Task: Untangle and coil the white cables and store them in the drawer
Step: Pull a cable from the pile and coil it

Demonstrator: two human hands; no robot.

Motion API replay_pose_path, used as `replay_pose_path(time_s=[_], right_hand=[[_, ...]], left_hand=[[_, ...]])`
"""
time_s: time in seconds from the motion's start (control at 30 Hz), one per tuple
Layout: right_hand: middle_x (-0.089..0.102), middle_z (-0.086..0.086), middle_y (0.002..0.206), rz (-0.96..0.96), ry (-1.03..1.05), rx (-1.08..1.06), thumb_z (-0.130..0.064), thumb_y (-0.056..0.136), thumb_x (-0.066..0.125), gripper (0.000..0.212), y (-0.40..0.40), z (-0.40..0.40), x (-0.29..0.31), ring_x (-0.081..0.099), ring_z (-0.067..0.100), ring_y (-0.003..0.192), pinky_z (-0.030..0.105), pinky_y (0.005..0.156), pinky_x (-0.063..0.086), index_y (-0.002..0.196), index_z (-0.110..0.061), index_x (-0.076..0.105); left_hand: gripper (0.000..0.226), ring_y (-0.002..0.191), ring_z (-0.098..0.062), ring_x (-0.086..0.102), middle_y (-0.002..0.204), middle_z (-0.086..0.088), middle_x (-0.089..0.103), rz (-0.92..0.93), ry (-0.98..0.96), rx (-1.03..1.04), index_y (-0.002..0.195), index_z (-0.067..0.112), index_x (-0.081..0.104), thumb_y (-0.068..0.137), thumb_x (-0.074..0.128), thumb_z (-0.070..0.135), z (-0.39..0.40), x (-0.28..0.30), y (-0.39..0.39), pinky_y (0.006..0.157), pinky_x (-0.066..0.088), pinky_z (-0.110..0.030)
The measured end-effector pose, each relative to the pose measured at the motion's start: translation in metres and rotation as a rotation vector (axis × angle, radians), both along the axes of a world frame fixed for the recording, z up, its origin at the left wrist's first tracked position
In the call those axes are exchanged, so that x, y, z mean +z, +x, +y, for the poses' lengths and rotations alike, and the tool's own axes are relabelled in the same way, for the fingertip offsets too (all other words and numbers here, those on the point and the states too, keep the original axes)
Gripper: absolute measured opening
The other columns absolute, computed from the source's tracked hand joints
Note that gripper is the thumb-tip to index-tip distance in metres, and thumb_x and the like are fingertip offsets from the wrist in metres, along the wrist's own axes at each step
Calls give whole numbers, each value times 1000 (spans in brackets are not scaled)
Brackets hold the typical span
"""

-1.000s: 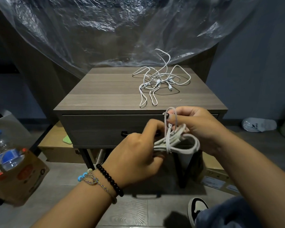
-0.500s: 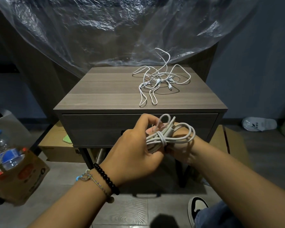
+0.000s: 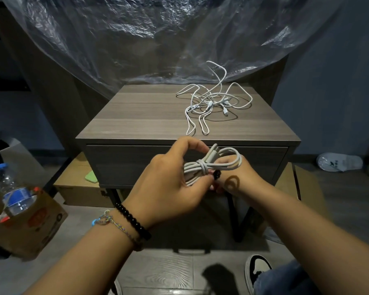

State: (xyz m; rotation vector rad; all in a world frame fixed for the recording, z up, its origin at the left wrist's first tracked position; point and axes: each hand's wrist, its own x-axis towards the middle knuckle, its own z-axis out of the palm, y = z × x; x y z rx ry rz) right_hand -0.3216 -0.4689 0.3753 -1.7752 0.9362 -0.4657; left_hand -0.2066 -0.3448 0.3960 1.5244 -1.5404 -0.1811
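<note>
Head view shows both hands, left hand (image 3: 166, 179) and right hand (image 3: 235, 177), gripping one coiled, wrapped white cable bundle (image 3: 211, 165) before the closed grey drawer (image 3: 124, 165); tangled white cables (image 3: 213, 103) remain on the wood-grain counter (image 3: 141, 116), still to untangle, coil and store

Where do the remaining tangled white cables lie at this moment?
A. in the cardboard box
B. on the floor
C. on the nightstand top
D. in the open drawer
C: the tangled cables lie on the nightstand top, above the closed drawer.
</note>
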Motion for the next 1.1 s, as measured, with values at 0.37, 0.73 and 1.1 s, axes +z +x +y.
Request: replay_pose_path(time_s=[0.37,0.73,1.1], right_hand=[[69,-10,97,-93,-567,64,0,83,62,32,-6,9,-1,64,0,91,14,84,49,104,-22,73],[40,3,55,-445,477,159,-10,98,47,22,4,34,22,39,10,43,19,42,37,80,-7,60],[59,6,59,-242,-420,56,-17,90,59,17,1,39,12,41,5,49,21,50,32,77,-13,70]], left_hand=[[37,36,-6,20,44,4,31,956,107,-119,104,-10,58,79,59,18,-5,19,-3,39,13,-15],[35,37,-7,18,45,6,29,1099,206,-51,101,15,63,73,57,36,-7,23,4,44,8,-20],[27,38,-4,25,48,5,35,969,91,78,72,15,49,97,49,23,-17,5,16,38,18,-15]])
